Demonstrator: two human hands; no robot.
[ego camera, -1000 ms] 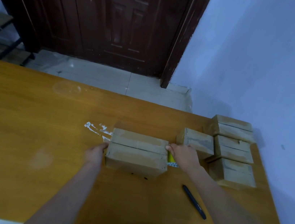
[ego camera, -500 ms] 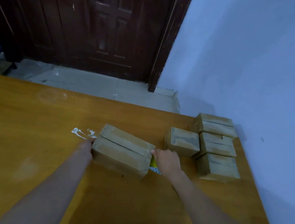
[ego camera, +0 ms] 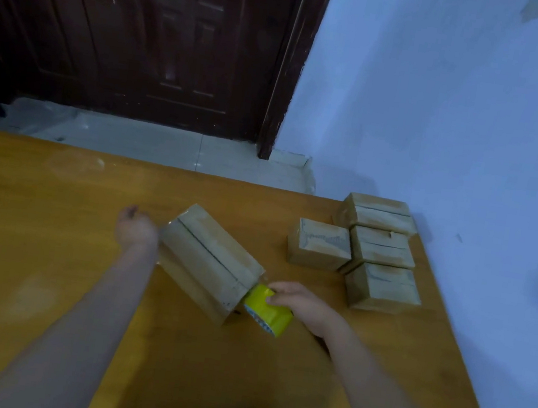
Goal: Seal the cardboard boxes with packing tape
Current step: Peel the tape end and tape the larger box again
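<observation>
A brown cardboard box (ego camera: 208, 257) lies at an angle on the orange-brown table (ego camera: 48, 242), with a dark seam running along its top. My left hand (ego camera: 136, 228) holds the box's far left end, fingers curled. At the near right end, my right hand (ego camera: 302, 303) grips a yellow roll of packing tape (ego camera: 268, 309), which touches that end face. Whether a strip of tape runs onto the box is too blurred to tell.
Several more small cardboard boxes sit grouped at the table's right side: one at the back (ego camera: 378, 214), one toward the middle (ego camera: 320, 247), one nearest me (ego camera: 383, 287). A blue wall (ego camera: 461, 127) stands just beyond them. A dark wooden door (ego camera: 146, 31) lies across the tiled floor.
The box has turned, its right end swinging toward me. My right hand has come down with that end, and the yellow roll now shows fully. The view has shifted.
</observation>
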